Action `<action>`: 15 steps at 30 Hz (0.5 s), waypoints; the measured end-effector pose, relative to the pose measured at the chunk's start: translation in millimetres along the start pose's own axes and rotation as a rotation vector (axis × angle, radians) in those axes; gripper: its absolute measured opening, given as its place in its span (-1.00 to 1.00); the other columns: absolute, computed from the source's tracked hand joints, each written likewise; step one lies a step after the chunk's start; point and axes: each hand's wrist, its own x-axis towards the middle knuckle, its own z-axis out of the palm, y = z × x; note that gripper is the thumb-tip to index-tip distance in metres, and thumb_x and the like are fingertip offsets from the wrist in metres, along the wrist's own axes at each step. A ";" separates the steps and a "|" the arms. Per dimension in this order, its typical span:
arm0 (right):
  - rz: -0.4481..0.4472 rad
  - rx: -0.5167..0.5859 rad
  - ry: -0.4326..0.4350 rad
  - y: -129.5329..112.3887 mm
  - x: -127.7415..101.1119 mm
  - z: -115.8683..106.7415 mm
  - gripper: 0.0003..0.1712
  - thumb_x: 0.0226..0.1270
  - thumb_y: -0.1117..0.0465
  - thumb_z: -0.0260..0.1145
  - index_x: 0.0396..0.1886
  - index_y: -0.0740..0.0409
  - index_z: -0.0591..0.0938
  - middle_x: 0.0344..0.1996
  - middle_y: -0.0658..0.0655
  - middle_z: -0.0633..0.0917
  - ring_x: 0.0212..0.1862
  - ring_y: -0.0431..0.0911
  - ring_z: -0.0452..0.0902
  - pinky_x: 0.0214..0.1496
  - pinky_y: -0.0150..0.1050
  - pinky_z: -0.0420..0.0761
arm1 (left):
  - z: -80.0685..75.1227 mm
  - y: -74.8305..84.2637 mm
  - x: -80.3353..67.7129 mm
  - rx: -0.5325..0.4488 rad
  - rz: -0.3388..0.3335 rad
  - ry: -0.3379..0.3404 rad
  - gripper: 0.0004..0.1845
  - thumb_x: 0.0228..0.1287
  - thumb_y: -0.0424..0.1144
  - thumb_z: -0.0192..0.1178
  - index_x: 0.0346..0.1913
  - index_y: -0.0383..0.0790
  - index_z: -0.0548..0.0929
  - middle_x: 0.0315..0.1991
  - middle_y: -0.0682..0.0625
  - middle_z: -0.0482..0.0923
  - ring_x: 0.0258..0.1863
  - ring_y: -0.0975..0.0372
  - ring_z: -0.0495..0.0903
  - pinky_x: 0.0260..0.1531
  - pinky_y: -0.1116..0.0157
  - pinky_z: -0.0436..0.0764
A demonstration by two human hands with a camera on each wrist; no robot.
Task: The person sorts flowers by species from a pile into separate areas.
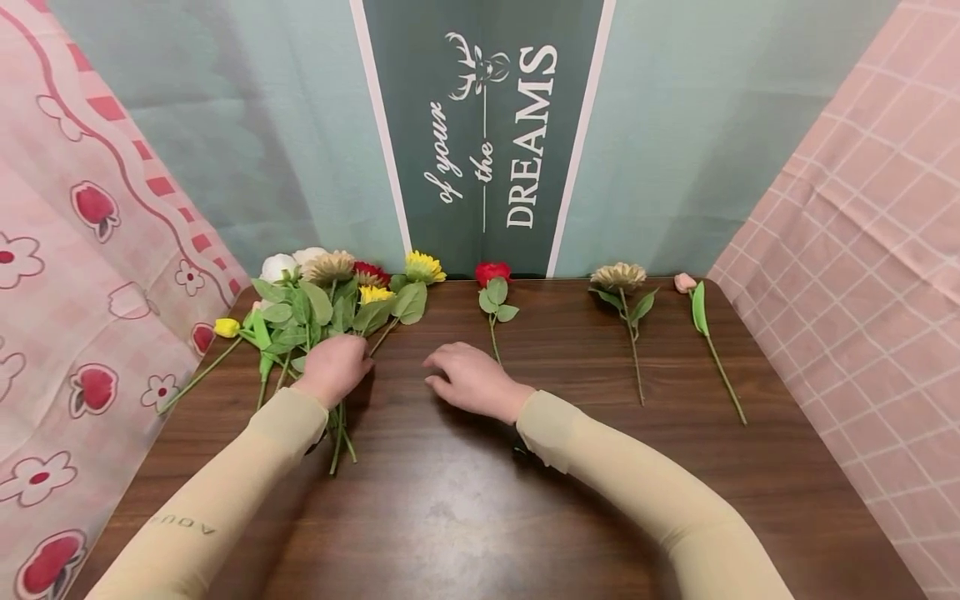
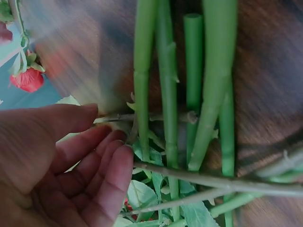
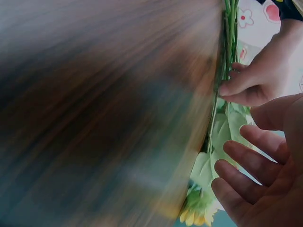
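Observation:
My left hand (image 1: 335, 367) is over the bunch of artificial flowers at the left of the table. Its thumb and fingers pinch a thin brownish stem (image 2: 156, 117), which appears to belong to the yellow sunflower (image 1: 424, 267). Under that hand, several green stems (image 2: 170, 94) cross other brown ones. White, beige, red and yellow blooms fan out behind it among green leaves (image 1: 315, 304). My right hand (image 1: 472, 379) hovers over the middle of the table with loosely bent fingers and nothing in them. Just beyond it lies a red rose (image 1: 492, 272), its stem partly hidden by the hand.
Farther right on the brown wooden table (image 1: 450, 517) lie a beige flower (image 1: 618, 277) and a pink tulip (image 1: 685, 283). A yellow tulip (image 1: 227, 327) is at the left edge. Fabric hangs behind the table and on both sides, including a pink checked cloth (image 1: 862, 250).

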 end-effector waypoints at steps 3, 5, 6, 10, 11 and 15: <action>0.004 -0.007 -0.009 -4.2 5.5 4.9 -0.68 0.54 0.08 0.24 0.11 0.13 0.71 0.05 0.04 0.72 0.20 -0.05 0.57 0.33 -0.19 0.46 | 1.6 1.9 3.5 0.003 -0.026 -0.033 -0.70 0.30 -0.29 0.30 -0.59 -0.15 0.52 -0.52 -0.09 0.60 -0.51 -0.02 0.63 -0.53 -0.04 0.61; 0.006 -0.004 -0.012 -5.1 6.8 7.4 -0.68 0.54 0.08 0.24 0.11 0.12 0.72 0.04 0.03 0.73 0.19 -0.06 0.58 0.33 -0.20 0.47 | 3.0 2.3 5.8 0.003 -0.038 -0.042 -0.73 0.28 -0.33 0.27 -0.58 -0.17 0.51 -0.52 -0.11 0.60 -0.50 -0.04 0.64 -0.52 -0.06 0.61; 0.007 0.001 -0.012 -5.1 6.9 8.2 -0.68 0.54 0.08 0.24 0.10 0.11 0.72 0.03 0.03 0.73 0.18 -0.06 0.58 0.32 -0.20 0.48 | 3.4 2.2 6.9 0.000 -0.044 -0.047 -0.74 0.27 -0.34 0.25 -0.57 -0.18 0.51 -0.52 -0.12 0.59 -0.50 -0.05 0.63 -0.53 -0.07 0.61; 0.022 0.004 -0.003 -0.9 5.0 9.5 -0.71 0.53 0.08 0.25 0.08 0.08 0.73 0.02 0.01 0.74 0.17 -0.06 0.59 0.29 -0.19 0.50 | 2.2 2.5 10.4 -0.022 -0.069 -0.076 -0.78 0.21 -0.33 0.25 -0.57 -0.19 0.53 -0.53 -0.11 0.57 -0.54 -0.01 0.59 -0.54 -0.05 0.60; 0.030 0.004 0.000 0.7 4.2 9.3 -0.71 0.52 0.08 0.26 0.07 0.06 0.74 0.01 0.01 0.74 0.17 -0.06 0.59 0.29 -0.19 0.51 | 1.1 3.0 10.9 -0.032 -0.075 -0.086 -0.80 0.20 -0.31 0.26 -0.56 -0.18 0.55 -0.53 -0.10 0.58 -0.54 0.01 0.58 -0.54 -0.05 0.60; 0.071 0.011 0.008 7.7 0.7 7.4 -0.73 0.52 0.07 0.27 0.05 0.03 0.74 0.01 -0.01 0.74 0.17 -0.06 0.59 0.27 -0.18 0.52 | -2.8 5.5 12.3 -0.088 -0.063 -0.109 -0.90 0.19 -0.25 0.30 -0.45 -0.16 0.68 -0.44 -0.06 0.65 -0.49 0.08 0.59 -0.48 0.01 0.61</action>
